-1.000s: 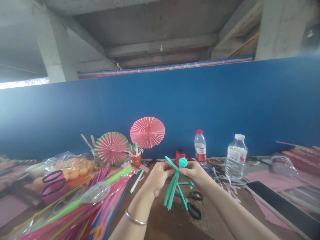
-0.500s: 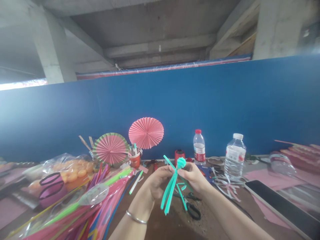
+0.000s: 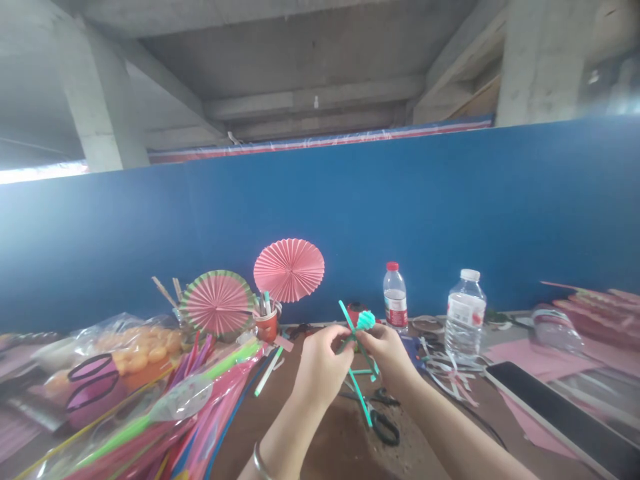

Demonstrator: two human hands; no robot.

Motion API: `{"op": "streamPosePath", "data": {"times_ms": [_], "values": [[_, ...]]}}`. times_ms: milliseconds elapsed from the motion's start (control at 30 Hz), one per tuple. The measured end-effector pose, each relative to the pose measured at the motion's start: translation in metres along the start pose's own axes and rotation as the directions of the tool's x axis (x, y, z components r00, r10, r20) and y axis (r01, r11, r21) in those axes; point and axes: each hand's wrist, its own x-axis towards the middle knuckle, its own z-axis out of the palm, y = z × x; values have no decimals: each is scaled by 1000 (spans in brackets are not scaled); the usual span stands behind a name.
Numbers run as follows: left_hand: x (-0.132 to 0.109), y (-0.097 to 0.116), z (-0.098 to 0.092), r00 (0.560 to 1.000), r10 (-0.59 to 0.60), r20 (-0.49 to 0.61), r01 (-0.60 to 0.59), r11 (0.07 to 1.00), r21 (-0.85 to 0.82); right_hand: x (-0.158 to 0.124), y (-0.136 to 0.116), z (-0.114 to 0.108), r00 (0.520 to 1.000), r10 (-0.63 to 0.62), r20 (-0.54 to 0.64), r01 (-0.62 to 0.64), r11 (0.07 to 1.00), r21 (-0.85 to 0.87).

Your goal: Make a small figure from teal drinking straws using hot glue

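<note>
Pinched between the fingers of my left hand (image 3: 320, 367) are thin teal pipe cleaners (image 3: 345, 313), crossing near the fingertips. My right hand (image 3: 393, 357) holds the same piece from the other side, just below its coiled round top (image 3: 366, 321). Both hands are closed, with fingertips almost meeting above the table. The lower strands are partly covered by my left hand. Beneath my hands a loose teal strip (image 3: 360, 399) slants down beside the black-handled scissors (image 3: 386, 428), whose blades are partly hidden.
Pink pleated paper fans (image 3: 289, 270) stand behind on the left, near a red cup of pens (image 3: 267, 325). Plastic-wrapped colourful strips (image 3: 175, 407) cover the left side. To the right are two water bottles (image 3: 466, 317), paper scraps (image 3: 457, 380) and a phone (image 3: 560, 413).
My left hand has turned and closed over the teal strands, which hung downward in front before. The coiled top has shifted slightly right. My right hand keeps its hold.
</note>
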Motion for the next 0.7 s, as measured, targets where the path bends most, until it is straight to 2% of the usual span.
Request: {"op": "streamPosePath", "data": {"times_ms": [200,400,533,700], "values": [[0,-4,6,993,114,-13,-112,987,116,-1,-2,0,999,-9,-38,8,999,-33],[-4,-10,13,989,149,-8,-146,977,156,-3,-4,3,999,-24,-42,22,998,-57],[-4,-9,11,993,121,-3,-119,985,128,-2,-2,2,999,-36,-7,35,998,-51],[0,-7,8,1000,-1,10,1,1000,2,2,-2,-3,999,-43,22,44,998,-38]]}}
